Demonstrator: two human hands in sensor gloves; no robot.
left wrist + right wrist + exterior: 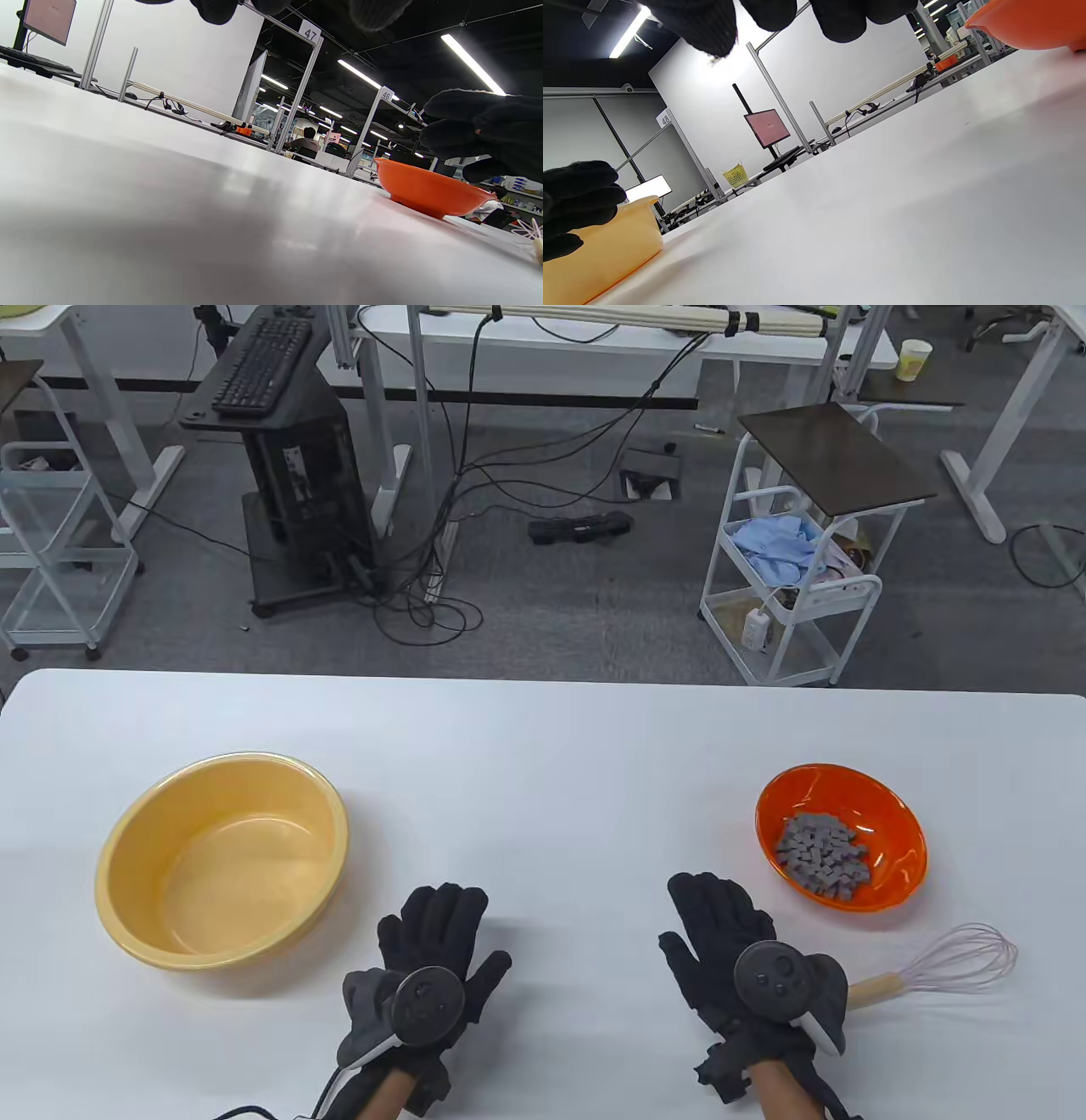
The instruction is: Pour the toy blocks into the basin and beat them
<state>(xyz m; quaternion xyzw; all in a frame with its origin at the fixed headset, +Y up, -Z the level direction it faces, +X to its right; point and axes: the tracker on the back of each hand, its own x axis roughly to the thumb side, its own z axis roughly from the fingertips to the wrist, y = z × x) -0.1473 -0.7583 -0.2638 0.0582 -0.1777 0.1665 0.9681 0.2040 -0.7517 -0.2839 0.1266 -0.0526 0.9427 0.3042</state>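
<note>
white table (pixel 543 746) holds whisk (pixel 937 963) lying handle-left, wires-right; both hands' fingers (pixel 441 912) flat, relaxed.

A yellow basin (pixel 222 861) stands upright and empty at the table's left. At the right, an orange bowl (pixel 840 836) holds grey blocks (pixel 825 853). Just nearer lies a wooden-handled whisk (pixel 942 965), wires pointing right.

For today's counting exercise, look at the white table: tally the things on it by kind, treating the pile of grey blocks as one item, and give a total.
Basin, yellow: 1
Bowl, orange: 1
Pile of grey toy blocks, inside the bowl: 1
Whisk with wooden handle: 1
Gloved hands, left hand and right hand, both holding nothing: 2
Total: 6
</note>
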